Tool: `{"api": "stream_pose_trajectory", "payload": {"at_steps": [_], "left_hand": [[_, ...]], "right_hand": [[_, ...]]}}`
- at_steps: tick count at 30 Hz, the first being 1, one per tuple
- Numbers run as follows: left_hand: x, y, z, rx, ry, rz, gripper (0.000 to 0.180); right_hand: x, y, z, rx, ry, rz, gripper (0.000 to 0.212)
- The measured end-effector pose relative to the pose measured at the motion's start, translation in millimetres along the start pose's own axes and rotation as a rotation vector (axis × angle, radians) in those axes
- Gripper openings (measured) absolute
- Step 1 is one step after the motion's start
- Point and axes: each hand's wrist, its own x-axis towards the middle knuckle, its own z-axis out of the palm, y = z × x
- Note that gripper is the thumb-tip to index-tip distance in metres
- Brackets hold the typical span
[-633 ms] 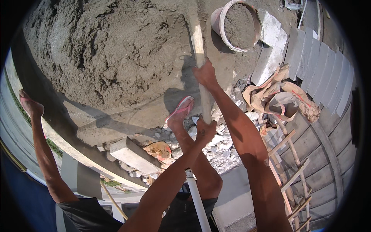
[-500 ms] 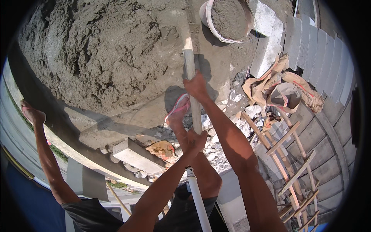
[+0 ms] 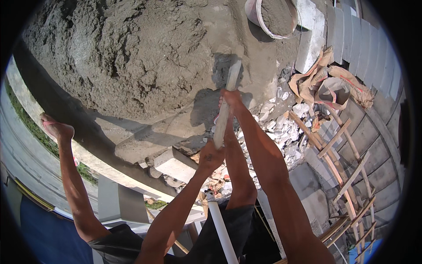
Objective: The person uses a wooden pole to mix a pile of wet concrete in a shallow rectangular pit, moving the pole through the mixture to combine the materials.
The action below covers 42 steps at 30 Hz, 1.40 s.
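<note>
Wooden handle (image 3: 223,121) is held aslant above the near edge of the slab (image 3: 149,143), its upper part pointed toward the grey mix. Nearest of all, dark shorts (image 3: 231,229) are partly covered by a white tube (image 3: 221,229). The handle's near end is gripped by the left hand (image 3: 212,157), with the fingers closed around it; farther up, it is wrapped by the right hand (image 3: 231,98). Where the far end of the handle stops cannot be told against the grey surface.

Along the slab's near edge, a pale concrete block (image 3: 176,164) is seen beside broken white rubble (image 3: 281,132), which is spread to the right. A wooden ladder (image 3: 347,180) is seen to the right of the rubble. The slab's left edge is bordered by a pale kerb (image 3: 110,171), by which a foot (image 3: 59,128) is placed.

Beyond the slab's right edge, crumpled brown paper sacks (image 3: 351,86) are heaped; red and dark printed lettering is borne by them. Much of the slab's left and middle is covered by a rough heap of grey mix (image 3: 118,57). Toward the far right corner, a pale bucket (image 3: 252,11) is filled with similar mix, and a white block (image 3: 310,39) is set just beside it. Farther right, grey panels (image 3: 369,55) are laid side by side.
</note>
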Motion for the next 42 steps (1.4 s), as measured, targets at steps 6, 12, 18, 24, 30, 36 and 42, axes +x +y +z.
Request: {"api": "stream_pose_trajectory", "payload": {"at_steps": [6, 12, 18, 24, 30, 36, 42], "left_hand": [[-63.2, -64.1, -148.1, 0.34, 0.076, 0.067, 0.034], [-144.3, -236.2, -246.5, 0.197, 0.141, -0.17, 0.032], [-94.2, -253.5, -189.2, 0.247, 0.094, -0.099, 0.033], [6.2, -143.0, -41.3, 0.188, 0.135, 0.235, 0.03], [78.6, -10.2, 143.4, -0.497, 0.179, 0.123, 0.017], [108.1, 86.0, 252.1, -0.916, -0.004, -0.081, 0.019], [84.2, 45.0, 280.1, -0.806, -0.037, -0.188, 0.017]], "right_hand": [[-73.3, 58.2, 120.0, 0.337, -0.092, 0.038, 0.015], [-241.3, 110.1, 246.1, 0.526, -0.123, 0.115, 0.048], [-220.7, 121.9, 182.8, 0.485, -0.103, -0.119, 0.032], [-100.3, 62.5, 55.4, 0.181, 0.126, -0.481, 0.031], [3.3, -45.5, -43.3, -0.205, 0.049, -0.448, 0.042], [61.8, -55.0, -112.0, -0.872, 0.057, -0.716, 0.052], [57.2, -2.5, -140.3, -0.942, 0.013, -0.599, 0.053]]}}
